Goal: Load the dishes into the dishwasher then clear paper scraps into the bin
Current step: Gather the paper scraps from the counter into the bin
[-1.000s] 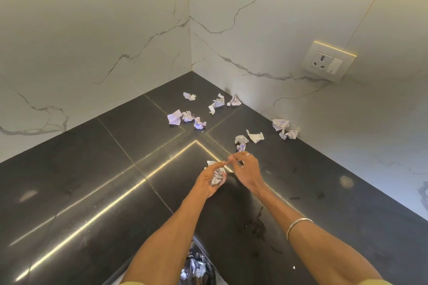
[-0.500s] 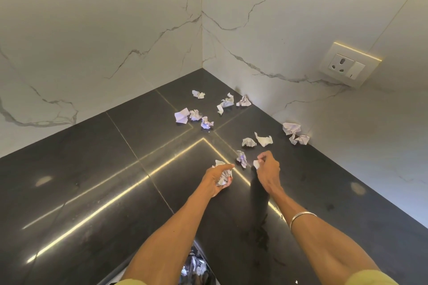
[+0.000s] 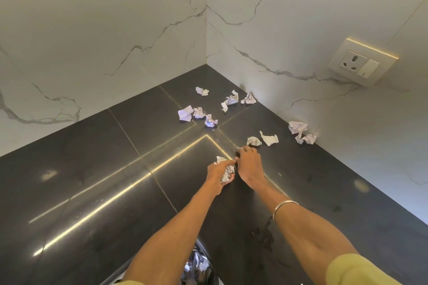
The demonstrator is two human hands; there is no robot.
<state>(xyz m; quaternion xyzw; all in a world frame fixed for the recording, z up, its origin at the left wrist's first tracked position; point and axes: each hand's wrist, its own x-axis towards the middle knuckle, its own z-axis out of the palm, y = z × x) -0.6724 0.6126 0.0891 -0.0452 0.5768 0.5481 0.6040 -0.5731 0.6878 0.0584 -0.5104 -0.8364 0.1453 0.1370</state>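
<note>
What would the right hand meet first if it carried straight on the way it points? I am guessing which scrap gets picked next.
Probably the small crumpled scrap just beyond the right hand, with a flatter scrap beside it. Depth is hard to judge from one view.

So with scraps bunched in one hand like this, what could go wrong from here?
1. The left hand grips a full wad; adding what the right hand passes over may spill pieces.
2. Scraps by the wall and the corner scrap lie farthest away and could be missed.
</note>
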